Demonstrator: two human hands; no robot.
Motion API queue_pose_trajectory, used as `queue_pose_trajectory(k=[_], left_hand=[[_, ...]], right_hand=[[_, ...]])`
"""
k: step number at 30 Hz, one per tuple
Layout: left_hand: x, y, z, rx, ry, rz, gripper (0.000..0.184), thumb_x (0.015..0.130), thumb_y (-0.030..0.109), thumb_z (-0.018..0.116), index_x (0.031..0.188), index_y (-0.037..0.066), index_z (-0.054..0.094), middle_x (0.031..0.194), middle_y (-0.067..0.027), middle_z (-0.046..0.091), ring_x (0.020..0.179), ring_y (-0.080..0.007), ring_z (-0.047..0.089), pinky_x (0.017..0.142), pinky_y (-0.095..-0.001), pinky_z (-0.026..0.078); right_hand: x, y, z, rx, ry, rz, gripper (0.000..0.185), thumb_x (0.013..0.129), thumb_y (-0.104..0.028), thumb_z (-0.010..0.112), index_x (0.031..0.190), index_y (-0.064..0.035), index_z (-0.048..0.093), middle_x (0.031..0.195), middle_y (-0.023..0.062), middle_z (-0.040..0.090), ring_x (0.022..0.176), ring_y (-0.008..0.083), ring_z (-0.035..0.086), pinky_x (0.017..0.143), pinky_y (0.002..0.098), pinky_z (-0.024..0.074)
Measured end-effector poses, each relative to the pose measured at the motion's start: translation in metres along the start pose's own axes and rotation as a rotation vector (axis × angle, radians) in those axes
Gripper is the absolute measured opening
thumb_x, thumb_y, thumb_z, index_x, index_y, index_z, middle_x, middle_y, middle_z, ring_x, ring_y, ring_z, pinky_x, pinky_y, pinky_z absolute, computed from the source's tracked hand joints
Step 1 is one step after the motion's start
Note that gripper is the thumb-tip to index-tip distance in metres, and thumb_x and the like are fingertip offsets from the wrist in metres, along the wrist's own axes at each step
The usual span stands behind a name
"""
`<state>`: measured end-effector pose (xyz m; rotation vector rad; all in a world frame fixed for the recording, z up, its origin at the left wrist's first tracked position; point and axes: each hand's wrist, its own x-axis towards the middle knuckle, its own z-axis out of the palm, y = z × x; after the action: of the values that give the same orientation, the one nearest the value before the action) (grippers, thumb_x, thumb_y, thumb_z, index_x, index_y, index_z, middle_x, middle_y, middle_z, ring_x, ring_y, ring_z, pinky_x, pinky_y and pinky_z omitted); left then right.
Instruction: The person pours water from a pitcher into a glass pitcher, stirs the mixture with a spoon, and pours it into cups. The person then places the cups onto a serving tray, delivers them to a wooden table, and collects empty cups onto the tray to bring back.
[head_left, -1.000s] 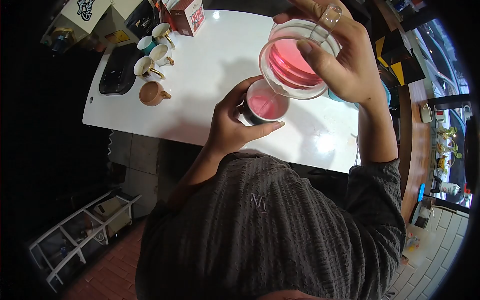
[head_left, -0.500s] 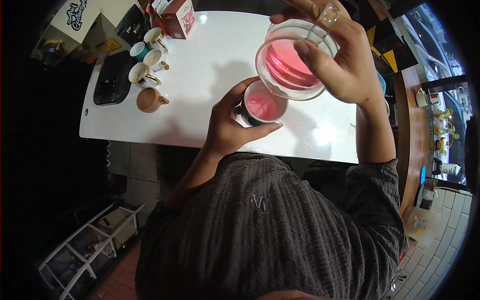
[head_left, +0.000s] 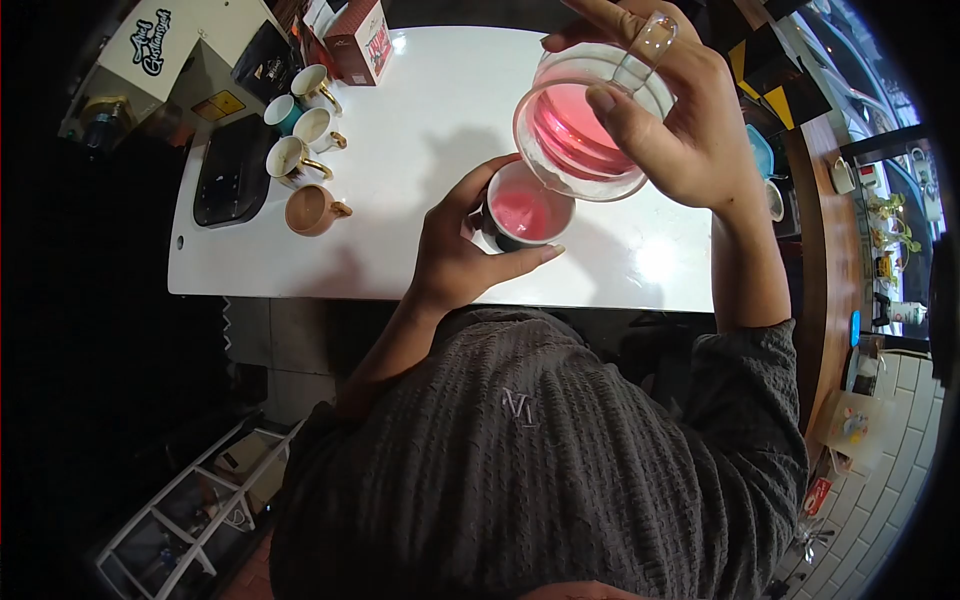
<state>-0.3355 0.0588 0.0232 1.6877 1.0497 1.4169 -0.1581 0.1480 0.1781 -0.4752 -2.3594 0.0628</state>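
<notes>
My left hand (head_left: 455,245) is closed around a cup (head_left: 527,243) that is white inside and dark outside, with pink liquid in it. Above and to the right, my right hand (head_left: 675,120) grips the handle of a clear glass pitcher (head_left: 645,182). The pitcher tilts over the cup, its rim close to the cup's far right edge, and more pink liquid lies inside it. Whether a stream is falling now I cannot tell.
On the white table (head_left: 400,130), several mugs stand at the left, a brown mug (head_left: 310,211) nearest me. Beside them lies a black flat device (head_left: 232,170). A red-brown box (head_left: 360,45) stands at the back. A wooden counter (head_left: 830,270) runs along the right.
The thin stream seen between pitcher and cup earlier no longer shows clearly. Both hands hold nearly the same pose. The view has turned slightly, shifting the table and mugs.
</notes>
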Motion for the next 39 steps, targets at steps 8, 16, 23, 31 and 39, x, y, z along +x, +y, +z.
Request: queue_pose_trajectory(k=[8, 16, 23, 31, 39], left_hand=[[0.0, -0.004, -0.004, -0.011, -0.012, 0.022, 0.08, 0.062, 0.01, 0.089, 0.13, 0.0, 0.047, 0.111, -0.0099, 0.063, 0.1, -0.0155, 0.063, 0.083, -0.0281, 0.054], [0.001, -0.005, -0.001, 0.022, 0.001, 0.038, 0.081, 0.062, 0.009, 0.089, 0.13, 0.0, 0.047, 0.113, -0.0102, 0.062, 0.102, -0.0165, 0.062, 0.085, -0.03, 0.054], [0.001, -0.011, 0.008, -0.029, 0.02, 0.029, 0.081, 0.062, 0.009, 0.089, 0.13, 0.001, 0.047, 0.114, -0.0103, 0.061, 0.103, -0.0171, 0.062, 0.084, -0.0298, 0.054], [0.004, -0.01, 0.018, -0.014, 0.033, 0.054, 0.081, 0.062, 0.006, 0.088, 0.131, 0.002, 0.045, 0.113, -0.01, 0.061, 0.102, -0.016, 0.062, 0.082, -0.0285, 0.054], [0.004, -0.034, 0.03, -0.1, 0.065, 0.058, 0.08, 0.064, 0.004, 0.087, 0.132, 0.003, 0.043, 0.117, -0.0101, 0.058, 0.107, -0.0167, 0.059, 0.088, -0.0295, 0.051]], right_hand=[[-0.002, 0.013, 0.007, -0.02, 0.007, -0.048, 0.064, 0.072, -0.027, 0.06, 0.122, 0.0127, 0.055, 0.091, 0.0162, 0.07, 0.082, 0.0281, 0.06, 0.085, 0.0376, 0.0439], [-0.001, 0.016, 0.004, -0.046, -0.023, -0.055, 0.065, 0.073, -0.029, 0.06, 0.121, 0.0142, 0.055, 0.09, 0.017, 0.07, 0.08, 0.0279, 0.061, 0.084, 0.0373, 0.0438], [-0.003, 0.018, 0.002, -0.048, -0.028, -0.028, 0.065, 0.072, -0.029, 0.061, 0.121, 0.0144, 0.055, 0.089, 0.0172, 0.07, 0.08, 0.0276, 0.059, 0.082, 0.0367, 0.0438], [-0.006, 0.018, -0.002, 0.036, 0.01, -0.037, 0.064, 0.072, -0.028, 0.061, 0.121, 0.0144, 0.055, 0.09, 0.0172, 0.07, 0.081, 0.0281, 0.059, 0.083, 0.0372, 0.0442], [-0.053, 0.041, 0.023, 0.445, 0.193, 0.601, 0.047, 0.085, -0.016, 0.052, 0.125, 0.0063, 0.055, 0.113, 0.0128, 0.066, 0.105, 0.0185, 0.058, 0.097, 0.0327, 0.0399]])
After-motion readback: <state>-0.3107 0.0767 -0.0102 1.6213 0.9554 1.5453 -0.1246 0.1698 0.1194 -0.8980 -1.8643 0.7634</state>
